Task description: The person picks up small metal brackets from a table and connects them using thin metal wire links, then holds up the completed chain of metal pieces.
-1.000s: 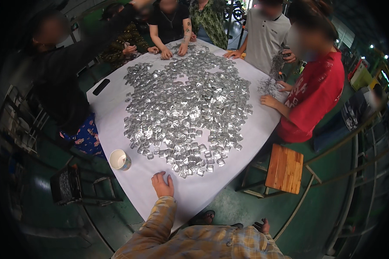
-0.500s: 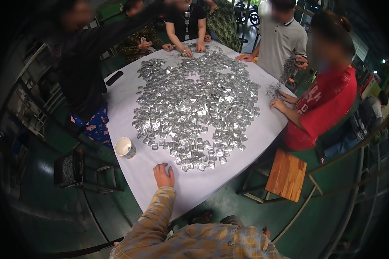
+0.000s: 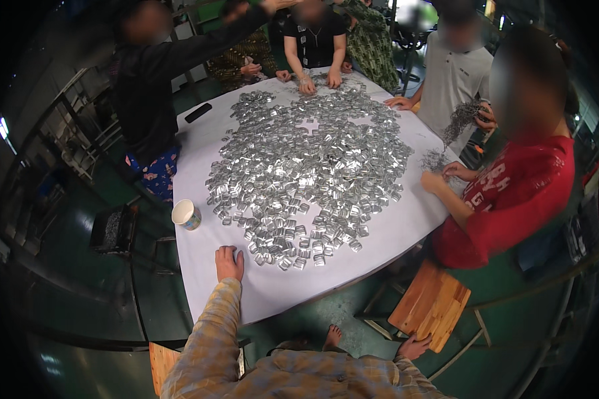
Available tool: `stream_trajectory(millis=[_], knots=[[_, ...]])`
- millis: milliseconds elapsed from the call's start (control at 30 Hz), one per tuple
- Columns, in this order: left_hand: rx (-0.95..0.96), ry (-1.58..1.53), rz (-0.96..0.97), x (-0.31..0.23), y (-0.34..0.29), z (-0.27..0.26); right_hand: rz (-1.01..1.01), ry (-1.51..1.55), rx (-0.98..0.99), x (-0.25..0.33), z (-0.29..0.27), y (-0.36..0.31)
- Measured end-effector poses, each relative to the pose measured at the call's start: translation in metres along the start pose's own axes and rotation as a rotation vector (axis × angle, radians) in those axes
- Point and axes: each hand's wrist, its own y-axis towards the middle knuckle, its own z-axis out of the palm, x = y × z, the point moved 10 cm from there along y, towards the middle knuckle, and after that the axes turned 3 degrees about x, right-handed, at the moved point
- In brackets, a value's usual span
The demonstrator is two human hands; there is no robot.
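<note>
Many pieces (image 3: pixel 306 176): silver, spread over the white worktop (image 3: pixel 273 292).
Left hand (image 3: pixel 229 264): resting on the worktop, loosely bent, holding nothing, near the cup (image 3: pixel 186 215).
Right hand (image 3: pixel 414 347): touching the stool (image 3: pixel 431 306); whether it grips is hard to tell.
Stool: right of the worktop's near end.

L hand (image 3: pixel 229 264) is palm down, slightly curled, in lower part of pic, a bit left of ctr; L forearm (image 3: pixel 218 307) extends below it. R hand (image 3: pixel 414 347) is half bent, lower R of ctr.
</note>
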Motion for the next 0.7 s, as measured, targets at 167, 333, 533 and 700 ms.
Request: stream_trajectory(millis=[167,333,533,700], knots=[[-0.022,0.024,-0.024,-0.002,-0.001,-0.003,0.055,-0.119,0.09,-0.015,0.025,0.041],[-0.01,0.058,-0.03,-0.003,-0.002,-0.004,0.117,-0.101,0.262,-0.028,0.054,0.04],[-0.001,0.058,-0.014,-0.006,0.001,-0.001,0.047,-0.18,0.267,-0.042,0.082,0.047],[0.019,0.049,-0.071,0.001,-0.002,0.0,0.135,-0.049,0.187,0.003,0.056,0.053]])
